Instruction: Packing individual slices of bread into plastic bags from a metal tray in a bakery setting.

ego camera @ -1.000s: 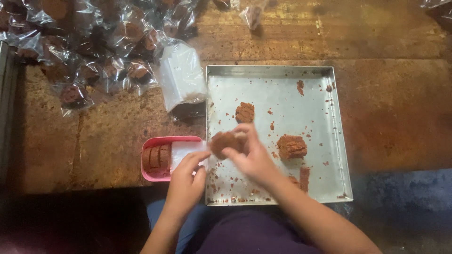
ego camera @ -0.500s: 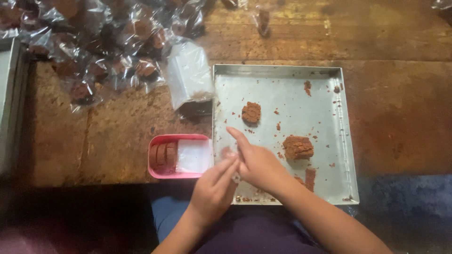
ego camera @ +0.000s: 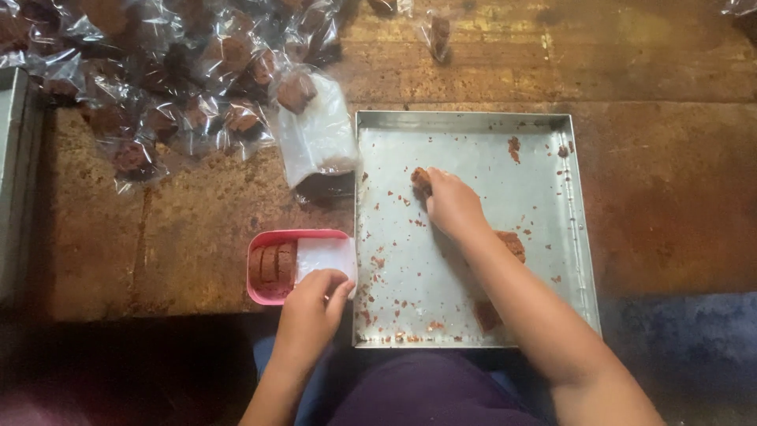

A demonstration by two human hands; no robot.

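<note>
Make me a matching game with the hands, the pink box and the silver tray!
Things:
1. left hand
2. right hand
3. pink box
4. metal tray

Places or states:
A. dotted with brown crumbs
B. resting on the near edge of the pink box
C. holding a few brown slices side by side
D. reaching to a brown block in the tray

Pairs: 1-B, 2-D, 3-C, 4-A
</note>
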